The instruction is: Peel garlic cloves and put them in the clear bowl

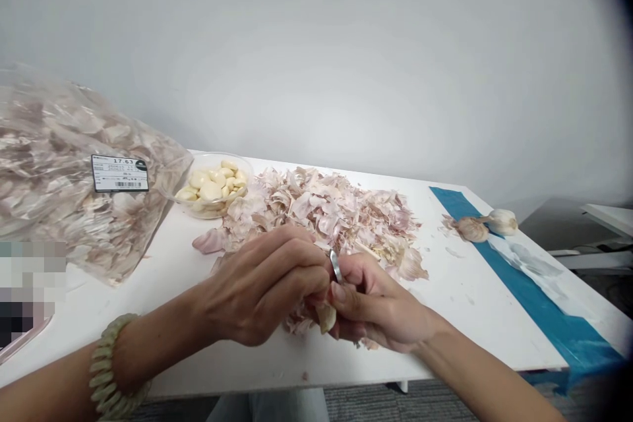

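Note:
Just in front of the skin heap, my left hand (270,287) and my right hand (383,306) meet with curled fingers. A garlic clove (325,318) is pinched between them, its pale lower end showing below the fingers. At my right index fingertip is a shiny curved metal piece (335,266); I cannot tell if it is a ring or a small blade. The left fingers press against the clove and hide most of it. Behind my hands spreads a loose heap of garlic skins (326,208). An unpeeled clove (208,241) lies at its left edge.
A clear bowl (204,211) holds several peeled cloves. Left of it slumps a big plastic bag (64,145) of skins with a price label (120,173). On the right, two garlic bulbs (503,221) lie by blue tape (524,290) and crumpled white plastic (531,270). A wall stands behind.

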The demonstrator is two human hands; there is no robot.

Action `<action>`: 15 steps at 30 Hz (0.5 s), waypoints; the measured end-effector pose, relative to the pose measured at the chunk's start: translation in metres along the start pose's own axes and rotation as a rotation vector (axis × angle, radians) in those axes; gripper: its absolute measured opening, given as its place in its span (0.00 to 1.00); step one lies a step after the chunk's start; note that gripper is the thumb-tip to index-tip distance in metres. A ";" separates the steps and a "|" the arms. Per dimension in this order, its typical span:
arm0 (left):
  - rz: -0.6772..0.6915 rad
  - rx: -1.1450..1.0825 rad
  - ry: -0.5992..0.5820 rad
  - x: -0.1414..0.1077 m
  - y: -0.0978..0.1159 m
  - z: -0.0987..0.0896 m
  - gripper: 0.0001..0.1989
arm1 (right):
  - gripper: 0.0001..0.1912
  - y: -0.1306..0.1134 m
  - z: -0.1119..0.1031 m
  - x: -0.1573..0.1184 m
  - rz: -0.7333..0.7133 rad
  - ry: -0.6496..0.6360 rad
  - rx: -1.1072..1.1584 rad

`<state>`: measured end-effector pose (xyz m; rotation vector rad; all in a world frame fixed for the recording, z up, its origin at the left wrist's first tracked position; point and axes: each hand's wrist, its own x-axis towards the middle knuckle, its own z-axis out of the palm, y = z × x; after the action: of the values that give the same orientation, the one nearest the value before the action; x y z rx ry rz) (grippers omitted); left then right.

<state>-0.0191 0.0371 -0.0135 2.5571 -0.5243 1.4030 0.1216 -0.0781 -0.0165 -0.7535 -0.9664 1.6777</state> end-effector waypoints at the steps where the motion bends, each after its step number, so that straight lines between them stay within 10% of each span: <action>1: 0.006 0.001 0.027 -0.001 0.001 0.002 0.08 | 0.16 0.000 0.001 0.000 -0.007 -0.005 -0.012; 15: 0.000 0.078 0.049 0.001 0.001 -0.010 0.07 | 0.15 -0.004 -0.003 -0.002 -0.087 0.064 -0.123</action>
<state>-0.0267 0.0387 -0.0074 2.5749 -0.4704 1.5114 0.1264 -0.0782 -0.0143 -0.8301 -1.0498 1.5212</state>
